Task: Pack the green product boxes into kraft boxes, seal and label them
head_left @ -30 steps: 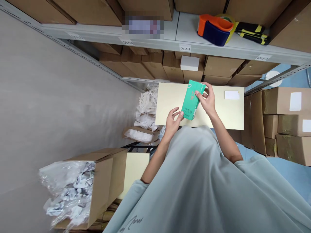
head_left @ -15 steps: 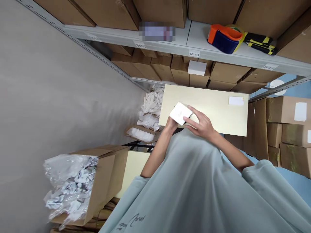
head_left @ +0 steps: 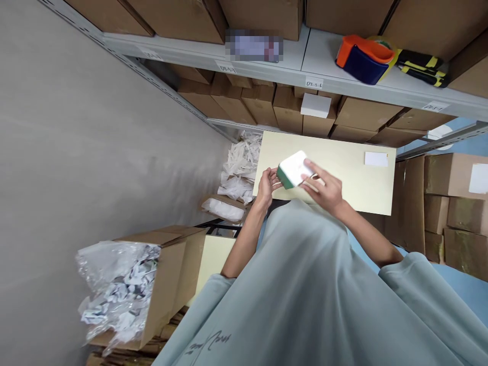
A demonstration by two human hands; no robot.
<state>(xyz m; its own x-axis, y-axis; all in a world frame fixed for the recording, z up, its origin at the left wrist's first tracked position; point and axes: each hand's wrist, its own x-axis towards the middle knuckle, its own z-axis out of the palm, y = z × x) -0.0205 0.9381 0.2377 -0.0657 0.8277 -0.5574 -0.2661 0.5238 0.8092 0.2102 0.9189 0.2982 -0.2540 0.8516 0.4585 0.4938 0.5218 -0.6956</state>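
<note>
A small white box [head_left: 296, 166] with a green side is held up in front of my chest, over the pale yellow tabletop [head_left: 346, 183]. My right hand [head_left: 325, 188] grips it from the right, with fingers on its white face and edge. Just left of the green side is my left hand [head_left: 268, 184], its fingers apart and close to the box; whether the fingertips touch it is unclear. A flat white slip or card [head_left: 375, 159] lies on the right part of the tabletop.
Ahead, a metal shelf [head_left: 263, 73] carries cardboard boxes, a tape dispenser [head_left: 364, 58] and yellow-black cutters [head_left: 423, 67]. At left, a carton [head_left: 168, 284] holds plastic and crumpled paper. White paper scraps [head_left: 242, 162] lie beside the table. Stacked cartons [head_left: 438, 203] stand at right.
The white box has moved right and slightly away from me and turned, so its green side shows. My left hand has opened and come off it; my right hand still holds it.
</note>
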